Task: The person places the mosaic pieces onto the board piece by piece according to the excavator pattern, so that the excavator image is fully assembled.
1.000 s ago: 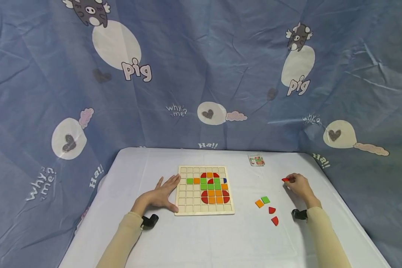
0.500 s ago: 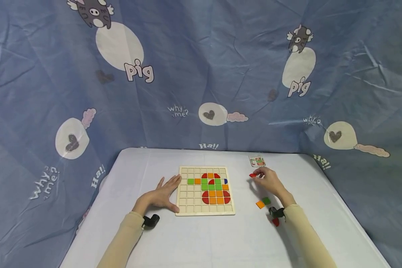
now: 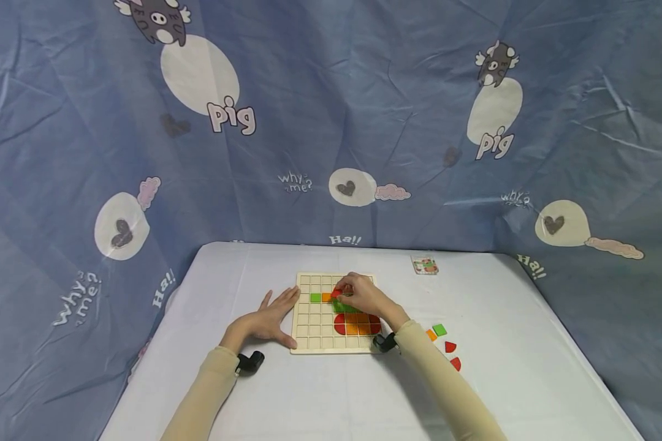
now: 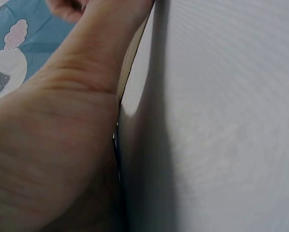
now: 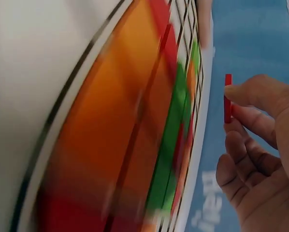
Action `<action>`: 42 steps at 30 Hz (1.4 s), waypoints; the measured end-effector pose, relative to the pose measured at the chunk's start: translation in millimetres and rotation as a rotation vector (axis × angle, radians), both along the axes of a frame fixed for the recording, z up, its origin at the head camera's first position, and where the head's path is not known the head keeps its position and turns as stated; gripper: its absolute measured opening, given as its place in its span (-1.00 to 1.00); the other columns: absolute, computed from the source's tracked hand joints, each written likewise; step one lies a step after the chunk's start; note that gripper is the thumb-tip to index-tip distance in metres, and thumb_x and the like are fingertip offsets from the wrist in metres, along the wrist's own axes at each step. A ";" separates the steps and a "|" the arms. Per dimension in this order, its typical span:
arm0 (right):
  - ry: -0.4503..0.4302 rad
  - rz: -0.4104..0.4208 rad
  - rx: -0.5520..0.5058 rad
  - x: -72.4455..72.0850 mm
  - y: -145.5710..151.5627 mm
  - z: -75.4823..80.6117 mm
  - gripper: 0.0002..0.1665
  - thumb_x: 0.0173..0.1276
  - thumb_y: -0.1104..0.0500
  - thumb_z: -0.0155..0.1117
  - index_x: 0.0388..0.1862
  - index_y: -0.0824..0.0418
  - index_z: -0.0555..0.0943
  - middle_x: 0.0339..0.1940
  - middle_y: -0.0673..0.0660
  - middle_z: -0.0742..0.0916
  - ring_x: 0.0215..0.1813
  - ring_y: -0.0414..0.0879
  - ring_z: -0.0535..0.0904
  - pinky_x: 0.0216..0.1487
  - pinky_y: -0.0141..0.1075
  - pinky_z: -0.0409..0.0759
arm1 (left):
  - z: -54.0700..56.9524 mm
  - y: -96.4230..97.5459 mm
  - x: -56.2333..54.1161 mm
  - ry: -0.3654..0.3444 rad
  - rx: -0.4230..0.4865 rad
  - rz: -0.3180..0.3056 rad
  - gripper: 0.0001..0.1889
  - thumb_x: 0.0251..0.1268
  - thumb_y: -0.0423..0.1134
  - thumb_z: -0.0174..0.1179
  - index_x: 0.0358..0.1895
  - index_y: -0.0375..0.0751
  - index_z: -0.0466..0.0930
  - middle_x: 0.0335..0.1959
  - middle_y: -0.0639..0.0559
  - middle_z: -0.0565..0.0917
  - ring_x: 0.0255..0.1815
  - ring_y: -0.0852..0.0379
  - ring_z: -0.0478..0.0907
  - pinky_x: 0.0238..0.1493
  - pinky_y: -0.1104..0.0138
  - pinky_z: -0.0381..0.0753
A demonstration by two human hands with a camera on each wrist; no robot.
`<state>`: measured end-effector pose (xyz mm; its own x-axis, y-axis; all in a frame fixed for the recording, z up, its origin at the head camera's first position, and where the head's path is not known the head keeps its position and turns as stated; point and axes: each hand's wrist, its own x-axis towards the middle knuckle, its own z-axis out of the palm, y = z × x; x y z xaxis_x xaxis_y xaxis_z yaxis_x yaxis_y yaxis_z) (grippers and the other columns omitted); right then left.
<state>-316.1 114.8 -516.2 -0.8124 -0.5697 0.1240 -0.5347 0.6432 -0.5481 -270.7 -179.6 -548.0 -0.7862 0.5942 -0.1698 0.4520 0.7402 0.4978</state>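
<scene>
A wooden grid board lies on the table, set with green, orange and red tiles. My left hand rests at the board's left edge with fingers spread. Over the board's upper middle, my right hand pinches a red tile between thumb and fingertips; the right wrist view shows it edge-on, raised above the board. That hand hides several tiles at the upper right. In the head view, a row of red and orange tiles shows lower down on the board, and a green tile sits at upper left.
Right of the board lie a loose green tile, an orange tile and two red quarter-round tiles, partly beside my right sleeve. A small pattern card is at the back right. A blue printed cloth hangs behind the table.
My right hand has carried the red tile leftward from the right side of the table, past the card, to over the board. My left hand has stayed at the board's edge.
</scene>
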 end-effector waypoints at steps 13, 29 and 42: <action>-0.052 0.052 0.070 -10.8 -63.0 -17.9 -0.72 0.31 0.13 0.34 -0.02 0.14 0.67 -0.10 0.00 0.67 -0.18 -0.23 0.56 -0.14 -0.43 0.58 | 0.2 5.0 0.6 -0.008 -0.002 -0.017 0.36 -0.17 0.36 0.39 0.55 -0.28 -0.26 0.60 -0.17 -0.25 0.60 -0.16 -0.34 0.46 -0.24 -0.51; -0.092 0.057 0.066 -15.0 -78.6 -18.0 -0.75 0.29 0.20 0.35 -0.05 0.15 0.69 -0.13 -0.01 0.70 -0.17 -0.24 0.56 -0.07 -0.42 0.58 | 0.2 2.2 0.7 -0.007 -0.010 -0.022 0.35 -0.15 0.34 0.39 0.55 -0.26 -0.28 0.60 -0.15 -0.27 0.61 -0.15 -0.35 0.46 -0.25 -0.52; -0.049 0.079 0.104 -17.0 -83.4 -17.3 -0.77 0.28 0.16 0.37 -0.08 0.12 0.70 -0.13 -0.02 0.72 -0.09 -0.19 0.60 0.03 -0.35 0.59 | -1.1 -1.9 -2.8 -0.011 -0.026 -0.022 0.35 -0.14 0.37 0.37 0.55 -0.23 -0.30 0.60 -0.11 -0.31 0.61 -0.12 -0.39 0.46 -0.23 -0.55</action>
<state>-333.1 31.4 -533.5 -0.7684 -0.6395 0.0224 -0.5600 0.6552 -0.5070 -273.4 -181.5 -549.1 -0.7708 0.6066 -0.1946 0.4628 0.7431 0.4834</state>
